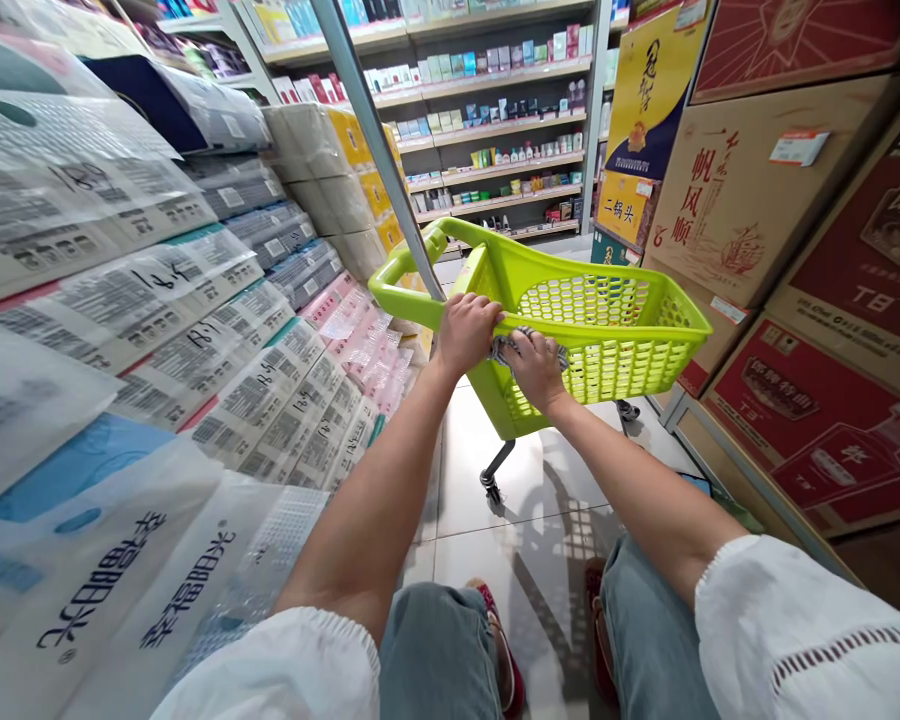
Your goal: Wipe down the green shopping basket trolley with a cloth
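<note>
Sleeve [285,665], 幸福阳光 pkgs [112,580]; R grip [536,368] w/ cloth [502,350].

Pale tiles [450,560] pave the bright, glossy store aisle. Plastic-wrapped tissue packs [217,330] pile along the left, printed cartons [750,180] stack on the right, and tiered shelves [495,130] of small boxes and bottles line the far end.

The person wears a white top. The left sleeve [285,665] is loose, gathered and ends near the elbow in a finely ruffled edge. The right sleeve [802,620] matches in colour and edging, and carries a ladder-like openwork band across the fabric. The trousers [442,650] are faded blue-grey and loose-fitting. The left shoe [506,655] is red with a mottled surface; the right shoe [597,640] is dark red, partly hidden.
</note>
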Motion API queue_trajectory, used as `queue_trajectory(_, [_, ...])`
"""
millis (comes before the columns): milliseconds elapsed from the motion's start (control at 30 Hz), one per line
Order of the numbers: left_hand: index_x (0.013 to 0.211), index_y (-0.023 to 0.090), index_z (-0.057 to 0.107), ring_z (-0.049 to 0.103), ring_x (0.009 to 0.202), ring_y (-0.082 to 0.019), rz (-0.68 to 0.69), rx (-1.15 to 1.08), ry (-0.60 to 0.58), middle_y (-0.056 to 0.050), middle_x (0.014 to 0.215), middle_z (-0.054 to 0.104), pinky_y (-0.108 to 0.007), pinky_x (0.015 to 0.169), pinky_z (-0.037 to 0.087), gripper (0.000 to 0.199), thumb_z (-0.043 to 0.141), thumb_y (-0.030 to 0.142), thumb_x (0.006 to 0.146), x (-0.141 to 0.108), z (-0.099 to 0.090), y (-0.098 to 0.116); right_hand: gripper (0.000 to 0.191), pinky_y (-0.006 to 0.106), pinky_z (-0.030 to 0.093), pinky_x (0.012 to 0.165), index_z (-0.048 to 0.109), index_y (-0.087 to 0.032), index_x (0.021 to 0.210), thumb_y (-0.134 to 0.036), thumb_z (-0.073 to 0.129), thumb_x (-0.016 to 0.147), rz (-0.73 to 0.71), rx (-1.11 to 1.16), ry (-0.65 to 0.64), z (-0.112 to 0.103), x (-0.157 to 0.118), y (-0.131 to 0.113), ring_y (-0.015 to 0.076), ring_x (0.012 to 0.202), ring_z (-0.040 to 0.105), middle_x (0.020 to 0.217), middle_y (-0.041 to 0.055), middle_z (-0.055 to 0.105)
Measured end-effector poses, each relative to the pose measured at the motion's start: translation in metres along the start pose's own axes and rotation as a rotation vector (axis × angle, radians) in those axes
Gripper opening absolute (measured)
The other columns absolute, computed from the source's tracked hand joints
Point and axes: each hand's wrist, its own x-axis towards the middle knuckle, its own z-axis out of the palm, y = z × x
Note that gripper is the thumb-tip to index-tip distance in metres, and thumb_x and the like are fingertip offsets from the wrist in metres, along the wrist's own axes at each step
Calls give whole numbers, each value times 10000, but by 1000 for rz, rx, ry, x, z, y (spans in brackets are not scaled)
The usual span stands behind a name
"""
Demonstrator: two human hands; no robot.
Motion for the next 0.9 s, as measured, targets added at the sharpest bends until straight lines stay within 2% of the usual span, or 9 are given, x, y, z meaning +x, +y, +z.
queue_trajectory(133, [1019,208,679,584,958,-251,-9,-3,3,-97,954,676,-403,881,342,337,363,302,954,2,2,-4,336,420,303,841,644,-274,1109,-215,341,975,-118,-12,-67,3,-8,-2,258,1045,466,1327,66,558])
queue_trajectory(333, [981,210,682,578,969,-257,-28,-22,20,-103,938,672,-408,894,339,329,370,306,945,0,1,0,327,446,273,903,594,-297,1205,-262,358,981,19,-24,71,-9,8,5,285,1135,415,1404,59,496])
queue_trajectory(433, [991,213,684,581,969,-255,-34,-27,22,-98,939,676,-407,892,341,327,372,302,944,0,1,0,337,444,284,883,591,-310,1220,-247,372,972,18,-19,15,-5,2,4,283,1116,426,1419,50,492])
queue_trajectory(567, [999,211,687,583,969,-253,-38,-43,16,-95,948,682,-407,890,342,340,361,294,947,3,2,-3,349,428,312,839,620,-308,1185,-222,361,967,-86,-15,-90,-3,-8,5,268,1056,452,1399,46,515])
queue_trajectory(633, [995,209,689,581,968,-255,-44,-55,18,-98,951,682,-409,894,340,344,360,296,948,3,2,-4,342,426,310,842,627,-302,1175,-239,359,972,-86,-19,-63,-6,-5,10,266,1047,450,1378,50,529])
queue_trajectory(767, [1009,202,686,575,978,-262,-41,-59,22,-103,959,677,-416,908,336,338,373,312,944,0,4,-2,317,440,286,883,626,-292,1178,-256,395,964,-15,-31,71,-5,-1,20,278,1096,420,1364,63,527])
queue_trajectory(900, [1026,212,676,573,996,-260,-38,-54,20,-98,973,679,-419,922,341,344,353,303,953,0,4,-3,325,442,290,866,634,-301,1162,-234,389,959,-34,-25,23,11,-17,19,271,1063,433,1352,61,538])
